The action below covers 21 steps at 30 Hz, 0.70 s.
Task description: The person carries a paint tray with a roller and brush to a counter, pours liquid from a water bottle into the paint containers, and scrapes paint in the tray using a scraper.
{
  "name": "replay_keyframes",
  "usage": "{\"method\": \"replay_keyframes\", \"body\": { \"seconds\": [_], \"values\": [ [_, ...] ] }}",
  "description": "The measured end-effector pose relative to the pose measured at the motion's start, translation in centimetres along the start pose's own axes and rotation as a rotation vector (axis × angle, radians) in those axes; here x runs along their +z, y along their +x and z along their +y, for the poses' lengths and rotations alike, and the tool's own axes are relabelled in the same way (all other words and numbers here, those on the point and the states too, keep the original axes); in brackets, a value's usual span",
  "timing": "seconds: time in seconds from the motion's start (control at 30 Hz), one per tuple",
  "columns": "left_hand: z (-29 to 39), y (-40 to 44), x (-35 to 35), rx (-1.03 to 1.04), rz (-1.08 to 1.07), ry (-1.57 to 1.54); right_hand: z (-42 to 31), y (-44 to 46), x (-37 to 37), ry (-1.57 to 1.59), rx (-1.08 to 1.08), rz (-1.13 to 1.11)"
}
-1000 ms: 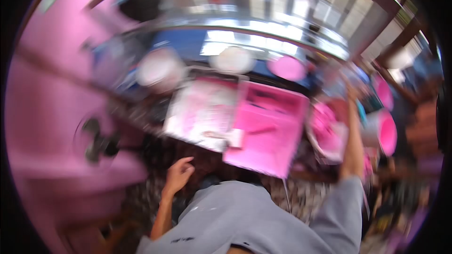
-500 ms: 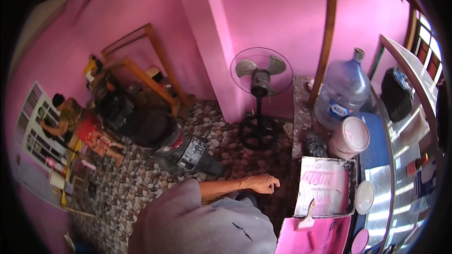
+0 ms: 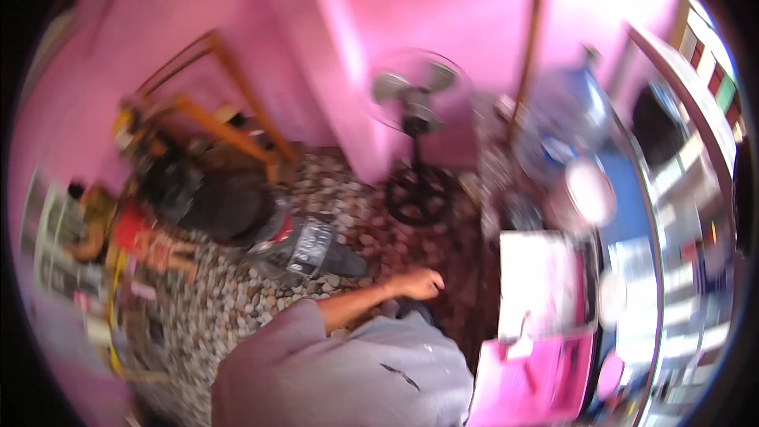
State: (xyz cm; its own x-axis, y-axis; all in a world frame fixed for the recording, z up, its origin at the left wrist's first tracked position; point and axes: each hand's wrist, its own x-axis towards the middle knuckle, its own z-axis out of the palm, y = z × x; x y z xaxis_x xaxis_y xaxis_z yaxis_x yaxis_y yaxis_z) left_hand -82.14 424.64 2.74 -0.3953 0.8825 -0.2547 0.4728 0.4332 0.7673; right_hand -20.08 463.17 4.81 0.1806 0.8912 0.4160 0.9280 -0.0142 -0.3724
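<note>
My left hand (image 3: 423, 285) reaches out past my grey shirt (image 3: 340, 372), above the dark part of the floor. Its fingers are curled into a loose fist, slightly blurred, and no object shows in them. To the right of the hand, a paint tray (image 3: 485, 387) holds pink paint. A paintbrush (image 3: 520, 340) lies across its upper edge, bristles toward the paint. Just beyond it is a white, paint-smeared tray or lid (image 3: 541, 277). My right hand is out of view.
A water jug (image 3: 565, 115) and a paint bucket (image 3: 583, 196) stand on the right-hand surface. A pedestal fan (image 3: 417, 119) stands by the pink wall. Left of me is a parked motorbike (image 3: 245, 213) on pebbled floor, with another person (image 3: 134, 233) beyond it.
The whole view has shifted and blurred as my head moved; most things sit higher in the picture. My left hand stays in a loose fist, and the brush stays on the tray.
</note>
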Motion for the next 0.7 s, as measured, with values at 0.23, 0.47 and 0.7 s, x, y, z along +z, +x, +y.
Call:
{"method": "replay_keyframes", "body": {
  "seconds": [0.23, 0.47, 0.7],
  "values": [
    [-7.8, 4.8, 2.3, -0.014, -0.074, 0.206, 8.0, -11.3, -9.7, 0.019, 0.281, 0.177],
    [-11.6, 11.9, 2.4, 0.039, -0.272, 0.290, -4.9, -20.5, -17.1, 0.161, 0.498, 0.324],
    [-4.4, 17.5, 1.5, 0.103, -0.187, 0.164, -20.8, -32.2, -4.0, 0.386, 0.471, -0.276]
  ]
}}
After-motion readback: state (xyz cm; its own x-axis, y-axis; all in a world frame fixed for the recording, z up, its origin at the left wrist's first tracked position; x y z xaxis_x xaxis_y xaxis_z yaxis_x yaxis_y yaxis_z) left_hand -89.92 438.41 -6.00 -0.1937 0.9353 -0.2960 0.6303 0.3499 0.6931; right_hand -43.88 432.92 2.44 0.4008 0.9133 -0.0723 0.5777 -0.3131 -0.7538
